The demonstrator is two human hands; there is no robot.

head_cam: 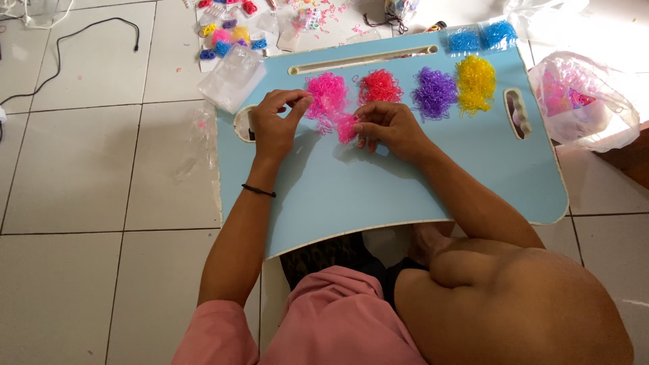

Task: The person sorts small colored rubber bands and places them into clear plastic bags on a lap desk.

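Note:
Four heaps of tiny rubber bands lie along the far side of a light blue lap table (405,182): pink (328,93), red (379,86), purple (434,92) and yellow (475,82). My left hand (274,125) pinches at the left edge of the pink heap, fingertips touching the bands. My right hand (391,127) is closed around a small clump of pink bands (347,128) just below that heap. A black band circles my left wrist.
Clear plastic bags (233,78) lie at the table's far left corner. Small packets of coloured bands (226,35) sit on the tiled floor beyond. Two blue packets (481,36) rest at the far right corner; a bag of pink items (581,101) lies right. A black cable (74,40) runs far left.

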